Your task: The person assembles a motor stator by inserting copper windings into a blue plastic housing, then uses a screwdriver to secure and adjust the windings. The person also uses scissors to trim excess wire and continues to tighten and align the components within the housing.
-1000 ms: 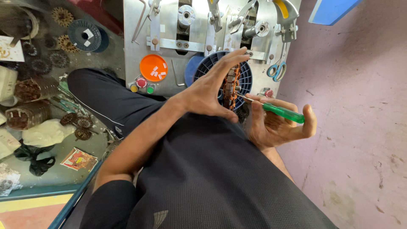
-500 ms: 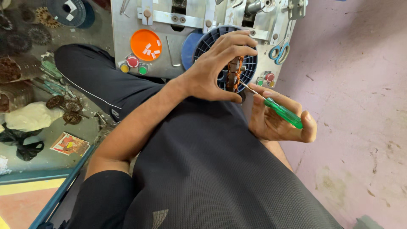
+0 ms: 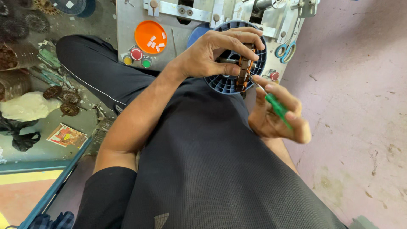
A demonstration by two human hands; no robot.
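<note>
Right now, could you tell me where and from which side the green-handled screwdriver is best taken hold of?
Probably by the green handle, from the person's right. The thin metal shaft points up-left toward the copper-wound core, which the left hand holds in front of the blue ribbed spool. The right hand already wraps the handle that way, leaving the tip free.

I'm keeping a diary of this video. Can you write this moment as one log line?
left hand: holds copper-wound motor core | right hand: holds green-handled screwdriver, tip at core | behind: blue ribbed spool
</note>
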